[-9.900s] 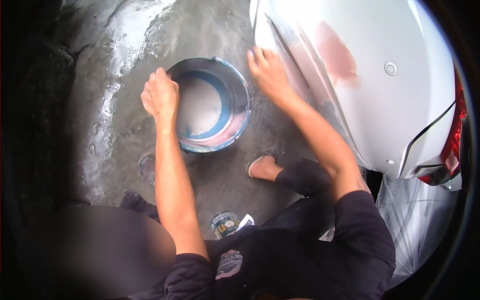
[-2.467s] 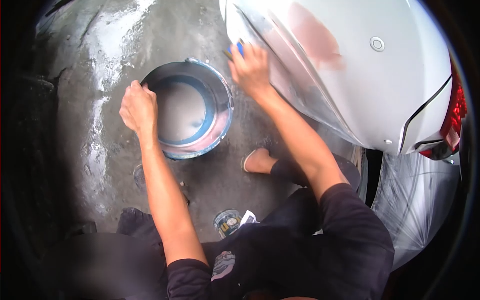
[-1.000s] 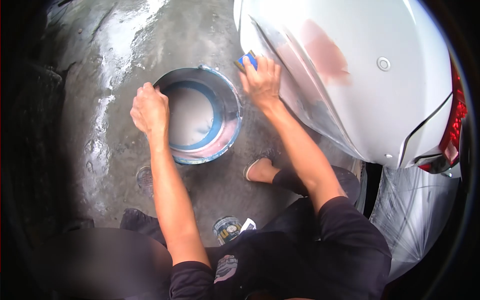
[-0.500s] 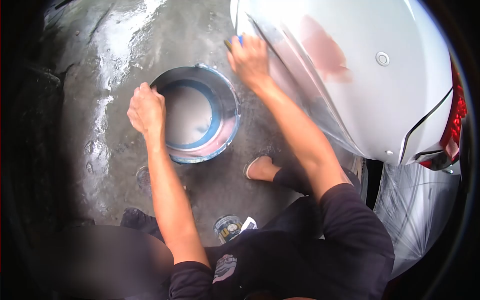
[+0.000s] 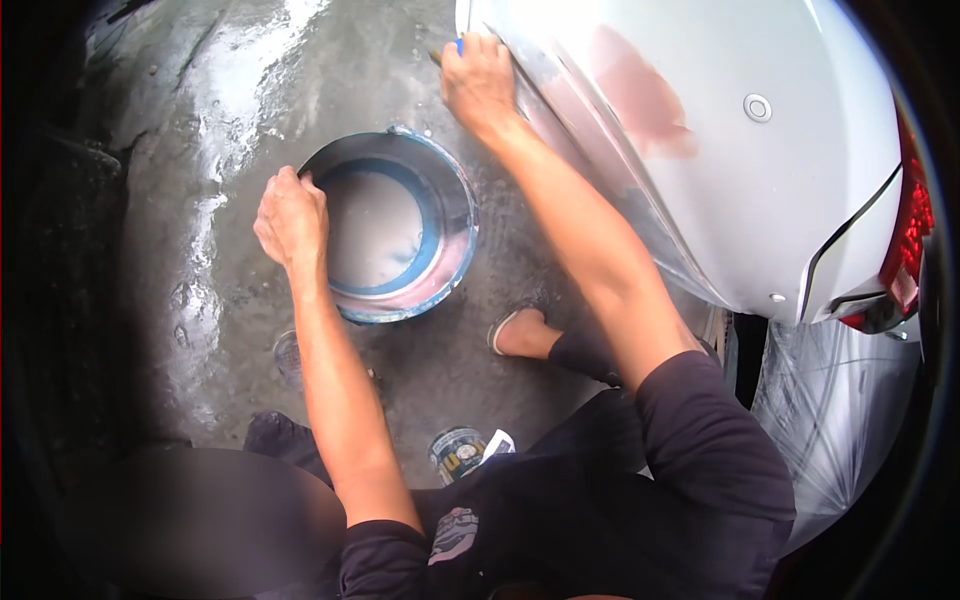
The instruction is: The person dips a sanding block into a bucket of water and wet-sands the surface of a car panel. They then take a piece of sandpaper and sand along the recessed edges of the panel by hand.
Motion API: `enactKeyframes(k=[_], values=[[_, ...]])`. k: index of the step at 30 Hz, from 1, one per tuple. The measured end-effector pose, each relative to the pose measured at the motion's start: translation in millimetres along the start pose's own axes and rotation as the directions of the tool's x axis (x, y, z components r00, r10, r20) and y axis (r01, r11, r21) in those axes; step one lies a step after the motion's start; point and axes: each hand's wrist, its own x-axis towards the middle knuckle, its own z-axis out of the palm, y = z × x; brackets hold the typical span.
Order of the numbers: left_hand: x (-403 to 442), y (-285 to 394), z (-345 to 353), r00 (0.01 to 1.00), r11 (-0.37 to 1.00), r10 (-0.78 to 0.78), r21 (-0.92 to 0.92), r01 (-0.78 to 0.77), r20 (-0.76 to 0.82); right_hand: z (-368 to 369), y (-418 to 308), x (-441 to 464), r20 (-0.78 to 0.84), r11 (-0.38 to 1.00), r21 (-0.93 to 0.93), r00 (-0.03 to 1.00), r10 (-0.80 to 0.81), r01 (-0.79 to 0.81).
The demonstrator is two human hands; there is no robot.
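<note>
On the wet grey floor stands a round bucket, its inside ringed with blue and partly filled with cloudy, pale liquid. The person's left hand is at its left side, fingers curled closed over the rim. Beyond the bucket, the right hand is bent around a small pad, of which only a blue bit and a yellowish-brown edge show past the fingers; it is by the edge of a silver car panel, though whether the pad touches it cannot be told. The panel bears a reddish-pink patch and a round fitting, with a red tail light at its far right. Nearer the body are a sandalled foot, a labelled tin and a white paper just beside the tin.
</note>
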Motion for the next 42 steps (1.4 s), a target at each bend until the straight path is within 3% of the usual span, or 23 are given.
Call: enactKeyframes(k=[4, 7, 10, 13, 16, 18, 20, 22, 26, 29, 32, 34, 36, 42], values=[[-0.6, 6.1, 0.8, 1.0, 0.999, -0.024, -0.033, 0.024, 0.003, -42.5, -7.0, -64.8, 0.056, 1.0, 0.012, 0.998, 0.028, -0.029], [1.8, 0.3, 4.1, 1.0, 1.0, -0.009, -0.01, 0.009, -0.02, -22.0, -7.5, -53.7, -0.032, 0.999, -0.031, 0.999, -0.027, 0.026], [0.8, 2.3, 3.2, 0.999, 1.0, 0.013, -0.006, -0.013, -0.029, 25.2, 0.2, 15.9, 0.04, 0.994, -0.099, 0.997, 0.059, -0.055], [-1.5, -1.0, 1.2, 1.0, 1.0, 0.012, -0.016, -0.012, -0.02, 10.8, -6.2, 19.5, 0.011, 0.999, -0.04, 0.999, 0.033, -0.032], [1.2, 3.3, 3.3, 1.0, 0.999, -0.009, -0.04, 0.008, -0.025, -30.6, -14.6, -33.2, -0.035, 0.998, 0.037, 0.998, 0.047, -0.045], [4.6, -1.0, 5.2, 0.999, 0.999, -0.029, -0.027, 0.028, -0.02, -16.7, -14.4, -23.2, -0.048, 1.0, -0.001, 0.999, 0.011, -0.011], [1.6, -2.5, 7.1, 0.999, 1.0, 0.015, -0.025, -0.016, -0.037, 0.9, -7.8, -9.5, -0.036, 0.999, -0.048, 0.999, 0.0, -0.002], [1.7, -1.7, 2.4, 1.0, 1.0, 0.011, -0.029, -0.011, -0.022, 29.4, -2.8, 36.9, 0.074, 0.991, -0.124, 0.996, 0.048, -0.038], [1.3, 0.3, 0.2, 1.0, 0.998, -0.011, -0.058, 0.01, -0.009, -12.5, -2.4, -12.0, 0.004, 0.999, -0.034, 1.0, 0.003, -0.003], [0.7, 1.5, 2.4, 1.0, 0.999, -0.008, -0.035, 0.007, -0.019, -65.4, -6.1, -85.3, 0.074, 0.998, -0.055, 0.997, 0.002, 0.002], [0.7, 1.5, 4.7, 1.0, 1.0, -0.009, -0.02, 0.009, -0.024, -42.9, -7.3, -67.9, -0.018, 0.999, -0.006, 0.999, -0.036, 0.036], [0.8, 1.7, 3.0, 1.0, 1.0, -0.007, -0.018, 0.007, -0.021, -14.4, -8.8, -25.0, 0.019, 0.997, -0.055, 0.999, -0.045, 0.046], [-0.6, 2.0, 1.1, 1.0, 1.0, -0.001, -0.012, 0.0, -0.014, -0.1, -13.7, 2.6, 0.158, 0.996, -0.094, 0.987, 0.027, -0.012], [3.2, 0.4, 3.2, 0.999, 0.999, -0.031, -0.032, 0.03, -0.018, -48.7, -2.5, -75.9, 0.039, 1.0, 0.021, 0.999, -0.02, 0.019]])
